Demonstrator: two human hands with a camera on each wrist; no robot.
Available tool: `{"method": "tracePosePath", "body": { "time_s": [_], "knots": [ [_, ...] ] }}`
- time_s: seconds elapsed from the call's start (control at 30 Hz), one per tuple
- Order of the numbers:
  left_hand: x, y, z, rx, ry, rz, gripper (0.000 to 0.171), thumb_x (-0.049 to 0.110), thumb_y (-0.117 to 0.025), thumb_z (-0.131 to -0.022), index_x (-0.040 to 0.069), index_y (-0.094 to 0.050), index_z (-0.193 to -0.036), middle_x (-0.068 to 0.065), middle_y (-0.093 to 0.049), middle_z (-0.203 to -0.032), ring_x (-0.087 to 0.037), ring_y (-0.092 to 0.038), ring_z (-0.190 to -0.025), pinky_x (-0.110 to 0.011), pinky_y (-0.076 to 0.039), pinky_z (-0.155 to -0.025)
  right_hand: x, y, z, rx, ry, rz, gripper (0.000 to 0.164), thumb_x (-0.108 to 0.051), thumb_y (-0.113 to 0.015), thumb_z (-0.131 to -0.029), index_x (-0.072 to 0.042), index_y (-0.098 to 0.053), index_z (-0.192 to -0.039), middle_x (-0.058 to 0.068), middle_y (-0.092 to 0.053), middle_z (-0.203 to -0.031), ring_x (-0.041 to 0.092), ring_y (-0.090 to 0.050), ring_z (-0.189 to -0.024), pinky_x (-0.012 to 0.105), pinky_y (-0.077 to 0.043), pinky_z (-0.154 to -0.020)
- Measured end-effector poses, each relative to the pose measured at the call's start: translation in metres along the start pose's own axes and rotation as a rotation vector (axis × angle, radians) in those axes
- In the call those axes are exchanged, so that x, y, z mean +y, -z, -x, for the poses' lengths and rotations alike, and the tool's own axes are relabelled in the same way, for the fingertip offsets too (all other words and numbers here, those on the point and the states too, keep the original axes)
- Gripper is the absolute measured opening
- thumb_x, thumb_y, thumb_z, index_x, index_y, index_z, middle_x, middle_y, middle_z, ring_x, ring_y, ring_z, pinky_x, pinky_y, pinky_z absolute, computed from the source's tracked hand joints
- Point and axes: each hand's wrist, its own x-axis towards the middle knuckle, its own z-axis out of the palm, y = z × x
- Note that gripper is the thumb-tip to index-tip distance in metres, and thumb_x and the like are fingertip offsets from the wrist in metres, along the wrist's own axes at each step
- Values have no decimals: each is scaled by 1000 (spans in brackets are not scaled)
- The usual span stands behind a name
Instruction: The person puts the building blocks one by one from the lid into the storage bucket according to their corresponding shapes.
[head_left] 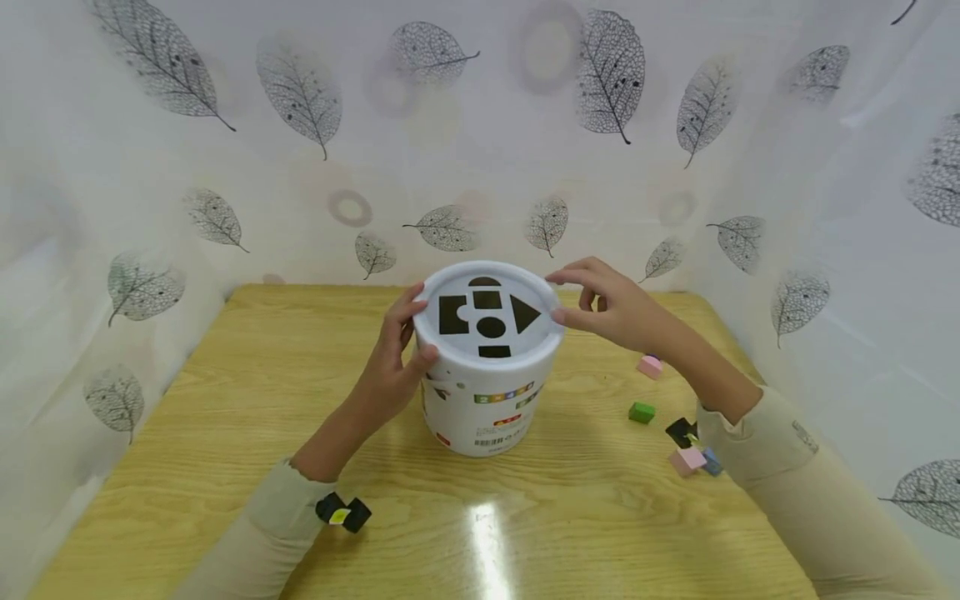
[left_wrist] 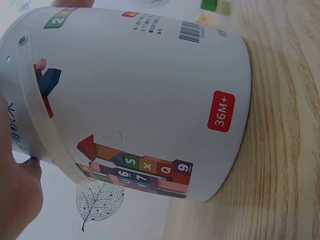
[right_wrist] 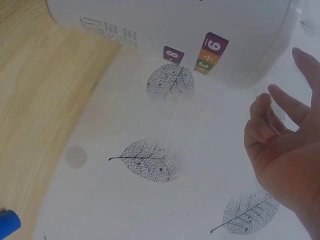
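Note:
A white bucket (head_left: 480, 421) printed with coloured toy blocks stands upright in the middle of the table. Its white lid (head_left: 459, 348) has several dark cut-outs: a triangle, a circle, rectangles and others. My left hand (head_left: 386, 358) grips the lid's left edge, fingers at the back and thumb at the front. In the left wrist view, the bucket's pale handle (left_wrist: 42, 117) hangs down its side. At the right edge, my right hand (head_left: 615, 308) has its forefinger and thumb spread against the rim. The right wrist view shows its other fingers (right_wrist: 262, 131) loosely bent, holding nothing.
Right of the bucket lie a pink block (head_left: 650, 367), a green block (head_left: 642, 412), a second pink block (head_left: 686, 461) and a blue block (head_left: 712, 462), near my right sleeve (head_left: 772, 458). Behind the wooden table (head_left: 262, 367) hangs a leaf-patterned curtain (head_left: 480, 167).

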Motion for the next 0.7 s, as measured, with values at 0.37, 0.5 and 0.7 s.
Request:
{"method": "tracePosePath", "body": {
  "time_s": [0.37, 0.5, 0.7],
  "knots": [
    [0, 0, -1, -10, 9, 0, 75, 64, -47, -98, 14, -26, -150, -1, -13, -168, -25, -21, -154, -46, -24, -123, 32, 1, 48, 7, -104, -28, 45, -24, -68, -99, -13, -56, -141, 9, -56, -132, 17, -52, -79, 26, -48, -63],
    [1, -1, -1, -6, 4, 1, 75, 64, -47, -98, 13, -26, -150, -3, -14, -168, -25, -21, -154, -44, -25, -123, 44, -2, 64, 3, -164, -26, 45, -27, -67, -99, -14, -56, -141, 8, -56, -128, 18, -53, -79, 26, -48, -65],
    [2, 0, 0, -6, 14, 7, 75, 64, -48, -98, 13, -27, -150, -3, -13, -168, -25, -21, -154, -43, -24, -123, 65, -15, 83, 5, -203, -27, 41, -26, -67, -99, -14, -59, -138, 6, -58, -122, 16, -49, -81, 27, -45, -66]
  ]
}}
